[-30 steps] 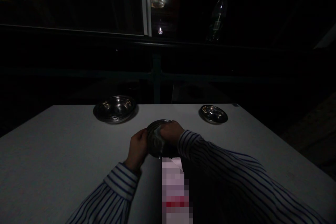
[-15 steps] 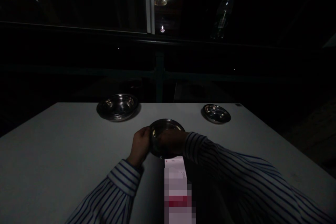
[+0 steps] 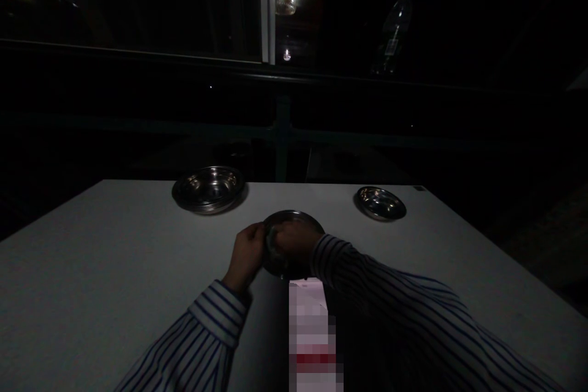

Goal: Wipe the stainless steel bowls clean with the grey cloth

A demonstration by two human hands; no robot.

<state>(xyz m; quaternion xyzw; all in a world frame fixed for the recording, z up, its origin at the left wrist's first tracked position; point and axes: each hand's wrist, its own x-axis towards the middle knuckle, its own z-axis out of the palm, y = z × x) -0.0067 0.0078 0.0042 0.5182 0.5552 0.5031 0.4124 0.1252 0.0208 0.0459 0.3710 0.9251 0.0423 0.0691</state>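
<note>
In dim light, a small steel dish is tilted up from the white table in front of me. My left hand grips its left rim with closed fingers. My right hand presses inside the dish, fingers bunched on a pale wad that looks like a cloth. Both arms wear blue-striped white sleeves.
A stack of steel bowls sits at the table's far left. A single steel dish lies far right. A blurred-out pale card lies near me. Behind are a dark railing and a plastic bottle.
My right hand has moved back up inside the dish toward its left side. The left hand keeps its grip on the rim.
</note>
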